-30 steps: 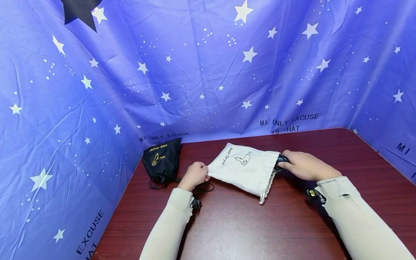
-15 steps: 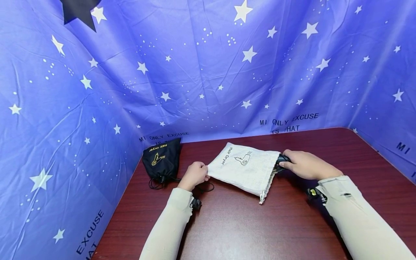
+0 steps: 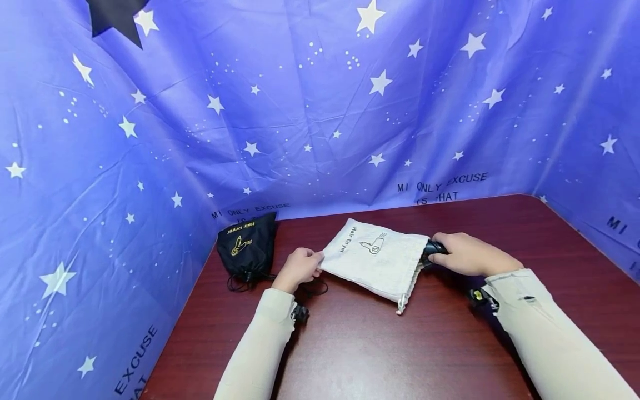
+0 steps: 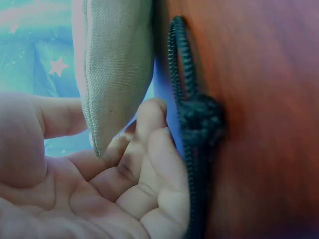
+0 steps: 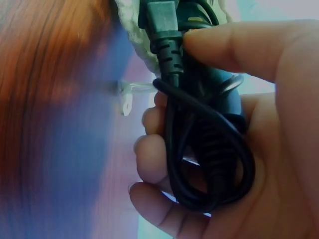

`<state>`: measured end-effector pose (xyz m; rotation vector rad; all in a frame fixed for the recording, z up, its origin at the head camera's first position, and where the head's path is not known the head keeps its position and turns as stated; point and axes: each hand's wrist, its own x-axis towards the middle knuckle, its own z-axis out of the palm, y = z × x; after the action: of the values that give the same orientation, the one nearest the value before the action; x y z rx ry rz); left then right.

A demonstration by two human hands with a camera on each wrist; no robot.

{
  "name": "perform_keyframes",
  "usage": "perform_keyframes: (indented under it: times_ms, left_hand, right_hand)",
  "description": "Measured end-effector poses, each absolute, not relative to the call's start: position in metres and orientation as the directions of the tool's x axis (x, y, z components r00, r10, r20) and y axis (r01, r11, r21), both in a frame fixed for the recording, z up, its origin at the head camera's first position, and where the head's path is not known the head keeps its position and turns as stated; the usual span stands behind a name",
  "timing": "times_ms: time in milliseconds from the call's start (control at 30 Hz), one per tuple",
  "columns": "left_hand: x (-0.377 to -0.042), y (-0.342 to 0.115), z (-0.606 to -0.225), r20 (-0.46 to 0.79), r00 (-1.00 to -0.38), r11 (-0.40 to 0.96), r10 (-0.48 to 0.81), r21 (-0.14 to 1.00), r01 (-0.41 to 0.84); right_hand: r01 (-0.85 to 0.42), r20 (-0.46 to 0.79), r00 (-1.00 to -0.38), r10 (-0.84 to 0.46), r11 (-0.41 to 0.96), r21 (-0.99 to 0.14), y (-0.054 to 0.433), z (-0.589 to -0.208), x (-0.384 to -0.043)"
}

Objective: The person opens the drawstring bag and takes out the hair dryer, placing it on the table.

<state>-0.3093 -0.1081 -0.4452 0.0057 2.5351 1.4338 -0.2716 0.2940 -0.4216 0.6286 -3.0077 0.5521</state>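
A white drawstring bag (image 3: 370,261), printed "Hair Dryer", lies slanted across the middle of the table. At its closed end my left hand (image 3: 299,269) pinches one corner, and the left wrist view shows that fabric corner (image 4: 112,74) between thumb and fingers. My right hand (image 3: 467,254) grips a black hair dryer (image 3: 434,248) by its handle at the bag's mouth. The dryer's other end is hidden inside the fabric. In the right wrist view, a looped black cord (image 5: 244,154) and its plug (image 5: 167,37) lie against the handle within the same hand.
A black drawstring bag (image 3: 247,244), also printed "Hair Dryer", lies to the left near the table's back edge. Its dark cord (image 4: 199,119) trails close to my left hand. Star-patterned blue cloth (image 3: 310,111) hangs behind and beside the dark red table (image 3: 360,355).
The head view has shifted slightly. My left fingers sit a little further over the bag's corner. My right hand still grips the dryer at the bag's mouth.
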Motion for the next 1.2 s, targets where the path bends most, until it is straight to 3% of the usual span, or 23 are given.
perform_keyframes:
  times_ms: [333,600,1200]
  left_hand:
    - [-0.335,-0.102,-0.438,-0.176,-0.972,0.66,0.158,0.751,-0.028]
    - [-0.353,-0.097,-0.436,-0.263,-0.932,0.643,0.248,0.765,-0.045]
    - [-0.354,-0.094,-0.437,-0.247,-0.948,0.655,0.201,0.754,-0.057]
  right_hand:
    - [-0.408,0.109,-0.913,-0.393,0.871,-0.275,0.288,-0.432,-0.277]
    - [-0.407,0.116,-0.913,-0.392,0.892,-0.195,0.279,-0.436,-0.278]
    - [-0.42,0.155,-0.906,-0.393,0.879,-0.225,0.289,-0.442,-0.274]
